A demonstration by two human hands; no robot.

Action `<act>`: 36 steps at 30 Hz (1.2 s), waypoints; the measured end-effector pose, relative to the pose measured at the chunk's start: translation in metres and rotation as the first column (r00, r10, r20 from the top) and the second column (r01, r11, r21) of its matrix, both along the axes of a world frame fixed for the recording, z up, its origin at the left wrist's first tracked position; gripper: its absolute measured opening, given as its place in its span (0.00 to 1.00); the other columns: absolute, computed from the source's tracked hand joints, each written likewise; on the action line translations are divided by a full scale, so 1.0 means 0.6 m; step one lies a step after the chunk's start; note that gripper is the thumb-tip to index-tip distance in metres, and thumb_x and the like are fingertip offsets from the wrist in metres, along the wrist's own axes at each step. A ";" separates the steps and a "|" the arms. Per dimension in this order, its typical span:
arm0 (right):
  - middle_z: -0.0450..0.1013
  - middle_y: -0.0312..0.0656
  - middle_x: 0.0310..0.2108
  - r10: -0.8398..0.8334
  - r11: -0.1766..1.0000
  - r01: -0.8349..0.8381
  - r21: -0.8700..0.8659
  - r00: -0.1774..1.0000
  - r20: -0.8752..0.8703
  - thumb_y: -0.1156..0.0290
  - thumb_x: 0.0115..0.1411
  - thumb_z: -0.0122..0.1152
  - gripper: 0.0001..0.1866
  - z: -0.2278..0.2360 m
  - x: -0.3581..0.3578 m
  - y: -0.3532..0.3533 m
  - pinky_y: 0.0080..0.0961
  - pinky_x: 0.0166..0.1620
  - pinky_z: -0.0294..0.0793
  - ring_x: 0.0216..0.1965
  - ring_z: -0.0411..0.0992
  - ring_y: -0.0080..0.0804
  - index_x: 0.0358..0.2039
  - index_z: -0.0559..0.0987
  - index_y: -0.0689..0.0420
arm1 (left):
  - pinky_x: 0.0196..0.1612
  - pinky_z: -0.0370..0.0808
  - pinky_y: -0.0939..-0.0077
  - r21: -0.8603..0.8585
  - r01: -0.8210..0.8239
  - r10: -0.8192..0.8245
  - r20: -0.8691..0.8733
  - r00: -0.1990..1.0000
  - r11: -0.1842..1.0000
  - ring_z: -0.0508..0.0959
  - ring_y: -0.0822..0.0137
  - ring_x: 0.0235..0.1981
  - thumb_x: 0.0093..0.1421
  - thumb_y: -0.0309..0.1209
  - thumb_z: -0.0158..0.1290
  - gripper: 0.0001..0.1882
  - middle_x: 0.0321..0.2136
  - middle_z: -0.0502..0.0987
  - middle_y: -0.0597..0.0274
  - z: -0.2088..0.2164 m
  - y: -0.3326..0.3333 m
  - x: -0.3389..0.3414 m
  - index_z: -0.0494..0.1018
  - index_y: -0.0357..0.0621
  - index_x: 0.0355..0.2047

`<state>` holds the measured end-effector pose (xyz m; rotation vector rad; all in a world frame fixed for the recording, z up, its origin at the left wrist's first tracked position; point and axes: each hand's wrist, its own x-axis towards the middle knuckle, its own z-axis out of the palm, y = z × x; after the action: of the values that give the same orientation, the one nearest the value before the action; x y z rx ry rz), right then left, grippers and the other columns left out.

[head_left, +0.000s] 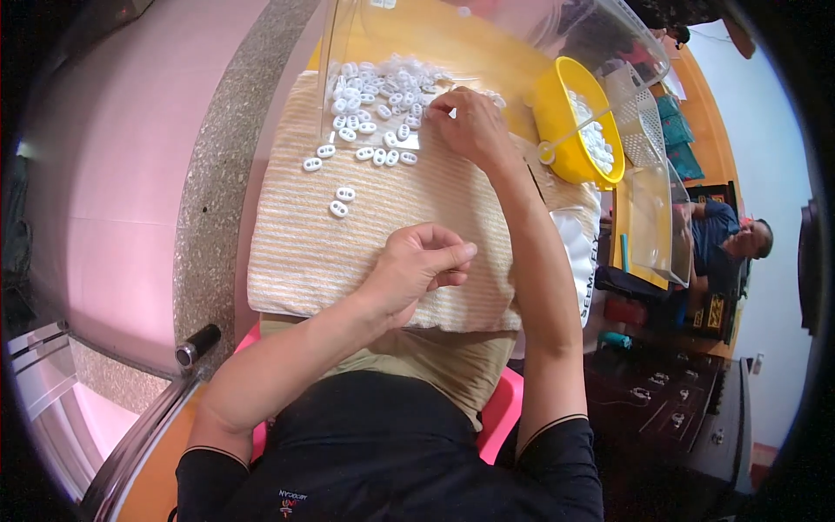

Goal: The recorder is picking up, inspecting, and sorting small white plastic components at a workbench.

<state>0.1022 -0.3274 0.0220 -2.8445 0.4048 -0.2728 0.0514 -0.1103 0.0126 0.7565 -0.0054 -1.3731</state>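
The small white plastic pieces (378,96) lie in a heap at 12 o'clock on the striped towel (409,217), a few apart toward 10 o'clock. Each is an oval with two holes; they look light, hard and smooth, probably best pinched by the edges. The right hand (470,126) rests at the heap, fingertips closed on one piece it seems. The left hand (417,265) is loosely curled, thumb against forefinger; whether it holds something I cannot tell. A yellow bowl (565,143) with more pieces stands at 2 o'clock.
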 end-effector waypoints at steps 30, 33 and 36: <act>0.76 0.36 0.28 -0.107 0.539 -0.077 0.839 0.982 0.158 0.73 0.60 0.61 0.08 0.012 -0.161 0.100 0.18 0.31 0.76 0.28 0.73 0.19 0.37 0.80 0.65 | 0.36 0.76 0.81 0.010 -0.370 0.370 0.035 0.929 0.929 0.77 0.75 0.30 0.62 0.32 0.56 0.08 0.30 0.77 0.66 -0.003 -0.009 0.022 0.72 0.43 0.38; 0.77 0.38 0.28 -0.140 0.543 -0.108 0.833 0.966 0.217 0.77 0.61 0.58 0.07 0.008 -0.187 0.124 0.19 0.33 0.76 0.29 0.74 0.21 0.37 0.80 0.67 | 0.39 0.76 0.79 -0.074 -0.314 0.319 0.067 0.945 0.946 0.79 0.72 0.35 0.62 0.31 0.55 0.07 0.33 0.79 0.64 -0.017 -0.007 0.022 0.74 0.42 0.38; 0.78 0.39 0.31 -0.126 0.592 -0.098 0.800 0.969 0.212 0.77 0.61 0.58 0.09 0.022 -0.212 0.132 0.19 0.36 0.76 0.33 0.74 0.21 0.40 0.79 0.67 | 0.39 0.76 0.79 -0.104 -0.278 0.287 0.085 0.954 0.955 0.79 0.72 0.34 0.62 0.30 0.56 0.06 0.33 0.79 0.64 -0.031 -0.007 0.018 0.75 0.42 0.37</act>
<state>-0.0248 -0.2482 0.0353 -1.8623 0.3690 -0.3334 0.0621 -0.1147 -0.0057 0.7180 -0.0362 -1.0550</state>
